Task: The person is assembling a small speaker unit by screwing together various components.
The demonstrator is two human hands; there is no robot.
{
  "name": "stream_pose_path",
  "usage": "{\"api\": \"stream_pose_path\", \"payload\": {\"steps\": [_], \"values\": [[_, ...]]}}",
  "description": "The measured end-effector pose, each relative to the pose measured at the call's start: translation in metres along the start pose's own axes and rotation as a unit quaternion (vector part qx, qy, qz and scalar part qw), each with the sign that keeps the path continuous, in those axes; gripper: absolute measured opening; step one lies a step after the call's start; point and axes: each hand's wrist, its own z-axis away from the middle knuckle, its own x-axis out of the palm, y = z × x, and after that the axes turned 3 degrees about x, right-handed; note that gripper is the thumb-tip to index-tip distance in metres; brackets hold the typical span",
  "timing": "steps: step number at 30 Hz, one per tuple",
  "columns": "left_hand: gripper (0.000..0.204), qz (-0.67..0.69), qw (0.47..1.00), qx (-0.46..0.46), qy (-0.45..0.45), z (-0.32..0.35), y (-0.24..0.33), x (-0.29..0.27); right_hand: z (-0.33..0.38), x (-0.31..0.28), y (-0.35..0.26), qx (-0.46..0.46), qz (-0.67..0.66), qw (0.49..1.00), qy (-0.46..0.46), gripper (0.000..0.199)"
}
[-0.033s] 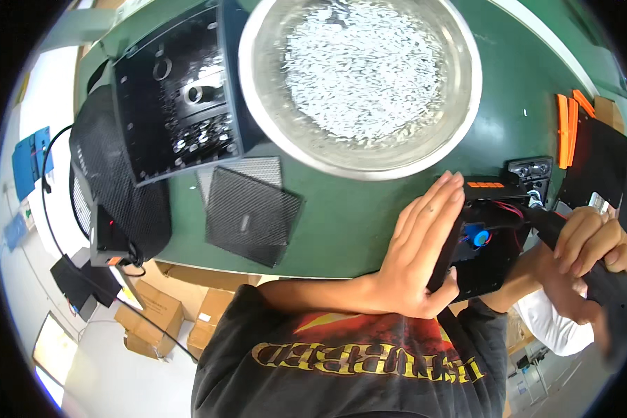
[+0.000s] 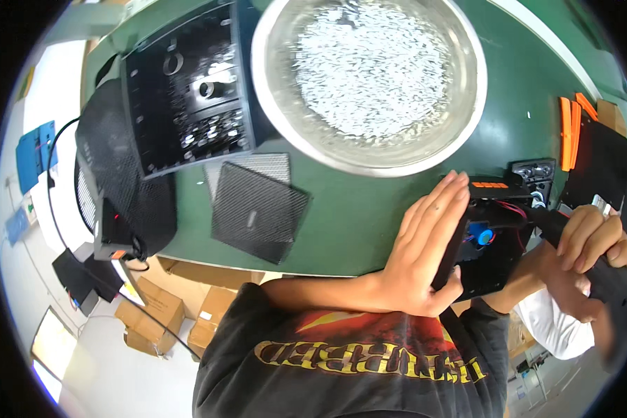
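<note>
Left hand: the left hand (image 2: 425, 254) lies flat and open, fingers straight and together, palm pressed against the left side of the black housing (image 2: 491, 247) — steadying it, not gripping.
Right hand: the right hand (image 2: 595, 244) is curled tight around the dark power screwdriver (image 2: 609, 275), whose nose points left into the housing.
Black housing: it sits at the near edge of the green table (image 2: 355, 209), toward the right corner, open side up — red wires and a blue round part show inside, with an orange strip along its far rim.
Mesh panels: two square black mesh panels (image 2: 258, 205) lie overlapping near the near edge, left of the flat hand and well apart from it.
Speaker frame: farther back on the left side, a large black moulded frame (image 2: 184, 97) full of round openings rests tilted, touching the bowl's left rim.
Steel bowl: a wide steel bowl (image 2: 467, 118) at the far middle holds a heap of small silvery screws (image 2: 369, 66).
Orange parts: orange strips (image 2: 571, 125) lie by the right edge.
</note>
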Motion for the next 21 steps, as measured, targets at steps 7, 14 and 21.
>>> {"api": "stream_pose_path", "payload": {"steps": [7, 14, 21], "values": [[0.103, 0.004, 1.000, 0.015, 0.002, 0.000, 0.001, -0.001, 0.001, 0.002, 0.003, 0.025, -0.029, 0.999, 0.005, 0.066], [0.107, -0.023, 0.999, 0.035, 0.007, 0.011, -0.008, 0.007, 0.019, -0.025, 0.006, 0.039, -0.045, 0.997, 0.043, 0.057], [0.104, -0.015, 0.995, 0.083, 0.051, 0.012, -0.012, 0.014, 0.017, -0.052, 0.026, 0.044, -0.019, 0.997, 0.063, 0.053]]}}
